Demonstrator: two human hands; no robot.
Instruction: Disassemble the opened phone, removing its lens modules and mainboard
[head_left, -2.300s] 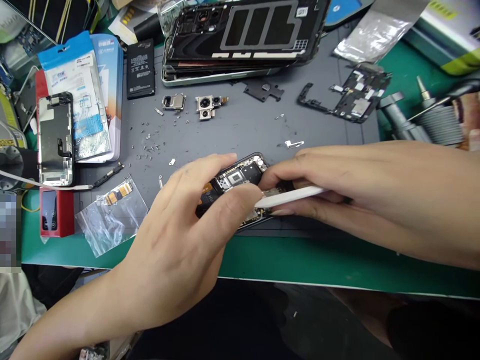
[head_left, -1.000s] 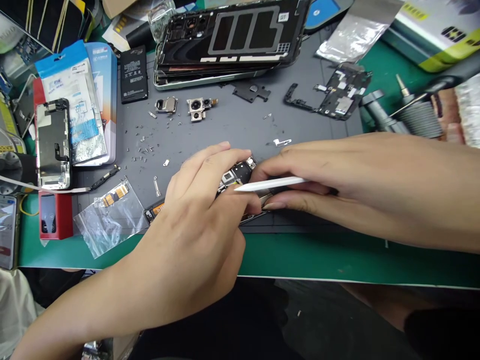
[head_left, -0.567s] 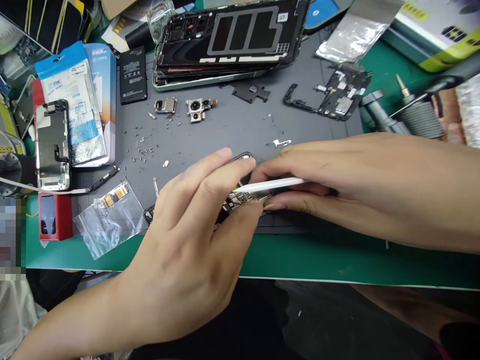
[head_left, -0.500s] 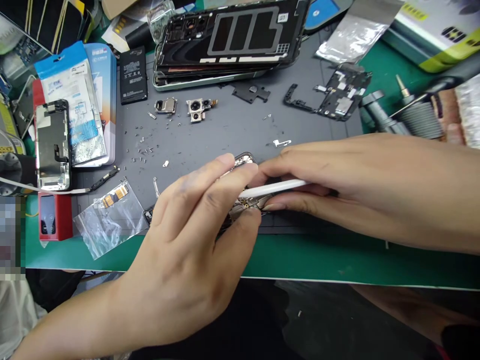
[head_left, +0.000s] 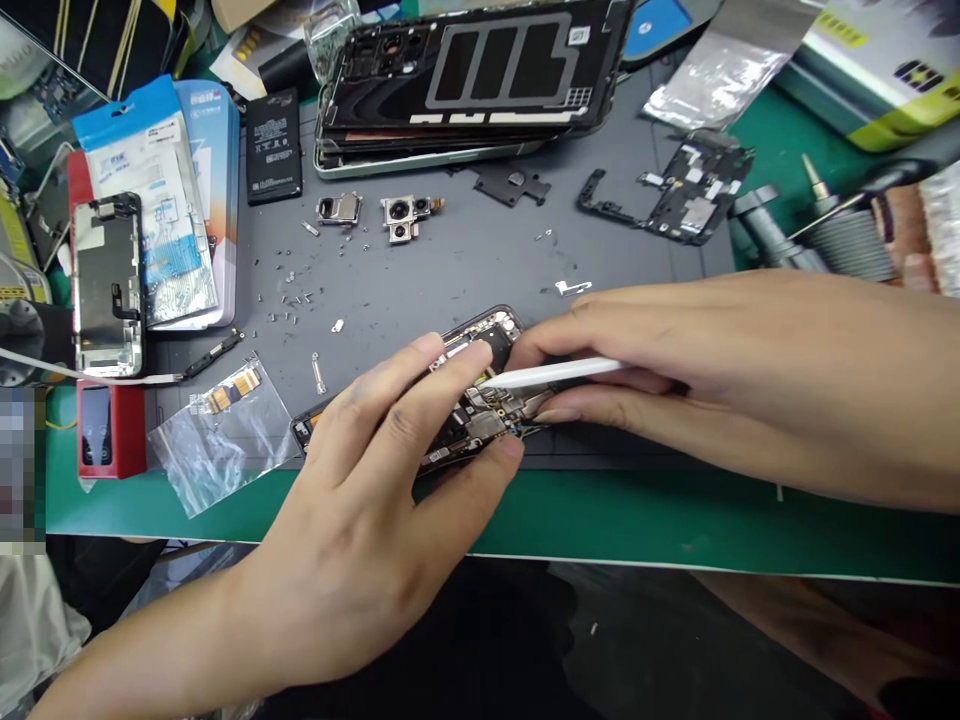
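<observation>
An opened phone (head_left: 487, 425) with bare circuit boards lies aslant at the mat's near edge, partly hidden under my hands. My left hand (head_left: 390, 480) spans it, fingers over its far side and thumb at its near edge, holding it. Pinched in my right hand (head_left: 600, 350) is a white pry stick (head_left: 559, 373), its tip touching the parts inside the phone. My right thumb and fingertips also rest at the phone's right end, where I cannot make out whether they grip a small part.
Beyond the hands lie loose screws (head_left: 292, 297), two camera modules (head_left: 405, 215), a battery (head_left: 274, 148) and stacked phone parts (head_left: 480, 75). A clear bag (head_left: 225, 440) and red box (head_left: 112, 430) sit left. Back right are a black bracket assembly (head_left: 690, 190) and screwdriver (head_left: 817, 190).
My left fingers have drawn back to the left, so more of the phone's inside shows. The stick's tip stays at the boards. The whole view has shifted slightly.
</observation>
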